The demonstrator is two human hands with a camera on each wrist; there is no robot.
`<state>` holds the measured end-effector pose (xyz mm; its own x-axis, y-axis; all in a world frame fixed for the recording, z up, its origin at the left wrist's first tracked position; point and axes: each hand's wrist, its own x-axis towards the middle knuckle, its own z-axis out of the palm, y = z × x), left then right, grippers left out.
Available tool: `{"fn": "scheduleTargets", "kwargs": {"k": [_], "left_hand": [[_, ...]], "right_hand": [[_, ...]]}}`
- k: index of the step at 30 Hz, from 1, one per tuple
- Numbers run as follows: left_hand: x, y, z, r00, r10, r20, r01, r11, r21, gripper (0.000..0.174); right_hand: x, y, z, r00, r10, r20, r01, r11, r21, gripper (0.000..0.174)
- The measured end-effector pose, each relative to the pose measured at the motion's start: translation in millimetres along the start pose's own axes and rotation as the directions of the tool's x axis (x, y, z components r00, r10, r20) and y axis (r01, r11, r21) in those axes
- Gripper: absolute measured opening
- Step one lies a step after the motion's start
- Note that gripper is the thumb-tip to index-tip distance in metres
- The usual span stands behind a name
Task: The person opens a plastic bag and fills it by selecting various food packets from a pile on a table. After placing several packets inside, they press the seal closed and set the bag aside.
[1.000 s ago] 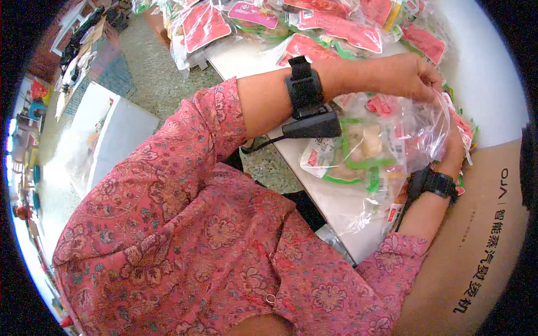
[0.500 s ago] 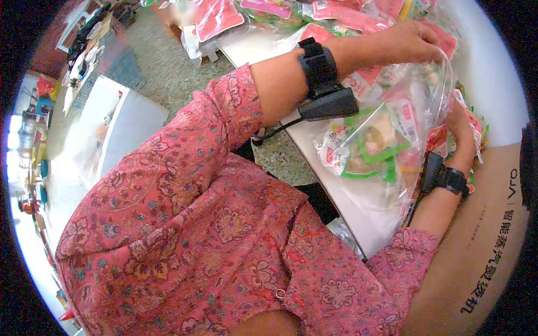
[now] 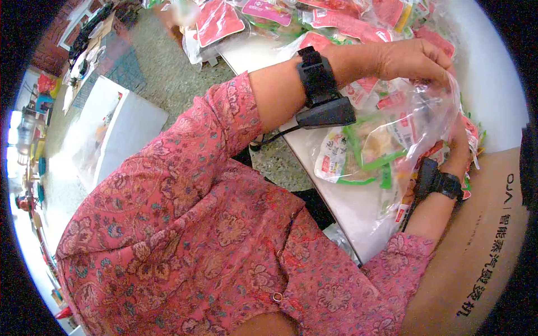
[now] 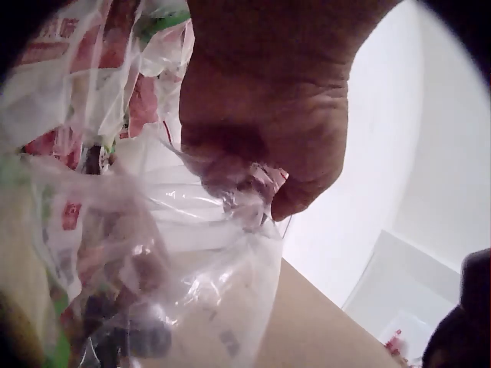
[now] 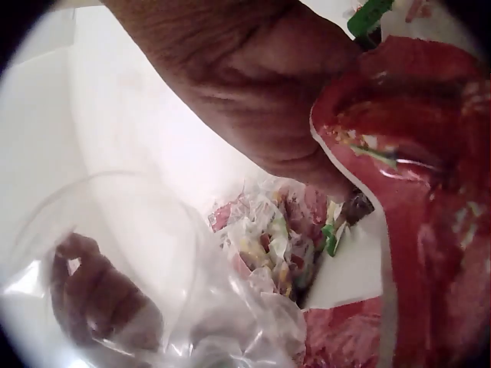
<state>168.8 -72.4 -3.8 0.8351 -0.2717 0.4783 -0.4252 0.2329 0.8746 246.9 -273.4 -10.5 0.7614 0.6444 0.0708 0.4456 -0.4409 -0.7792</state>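
My left hand (image 3: pixel 414 61) pinches the rim of a large clear plastic bag (image 4: pixel 222 299), its fingers curled into the gathered film. The bag hangs over the white table and spreads toward me. Inside it show green-edged food packets (image 3: pixel 375 143) with pale contents. On the far side of the bag, my right hand (image 5: pixel 261 92) holds a shiny red food packet (image 5: pixel 430 192), which covers its fingertips in the right wrist view. Through the clear film in that view, the curled left hand appears at lower left.
Many red and clear food packets (image 3: pixel 347 25) are heaped at the table's far end. A brown cardboard box (image 3: pixel 476 235) with black lettering stands along the right. The white table edge (image 3: pixel 322 196) runs beside my body, and a white panel (image 3: pixel 131 131) stands on the floor at left.
My left hand rose with the bag's rim half a second ago, stretching the film, and has since come down closer to the right hand. Both hands keep hold.
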Motion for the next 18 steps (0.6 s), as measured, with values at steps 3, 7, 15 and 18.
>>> {"fn": "scheduleTargets", "kwargs": {"k": [3, 7, 15, 18], "left_hand": [[0, -2, -1, 0.992, -0.064, 0.105, 0.065, 0.998, -0.002, 0.021], [-1, -12, 1, 0.933, -0.134, 0.334, 0.152, 0.988, -0.028, 0.026], [-7, -27, 18, 0.771, -0.163, 0.615, 0.101, 0.986, 0.135, 0.037], [-8, -28, 20, 0.792, -0.109, 0.600, 0.110, 0.993, 0.035, 0.041]], "right_hand": [[2, 0, 2, 1.000, -0.008, 0.011, 0.008, 1.000, 0.006, 0.033], [5, 4, 3, 0.999, -0.031, 0.034, 0.031, 0.999, -0.004, 0.033], [41, 79, -39, 0.924, 0.048, -0.378, 0.044, 0.972, 0.231, 0.022], [31, 44, -31, 0.858, 0.086, -0.506, 0.116, 0.928, 0.354, 0.019]]}}
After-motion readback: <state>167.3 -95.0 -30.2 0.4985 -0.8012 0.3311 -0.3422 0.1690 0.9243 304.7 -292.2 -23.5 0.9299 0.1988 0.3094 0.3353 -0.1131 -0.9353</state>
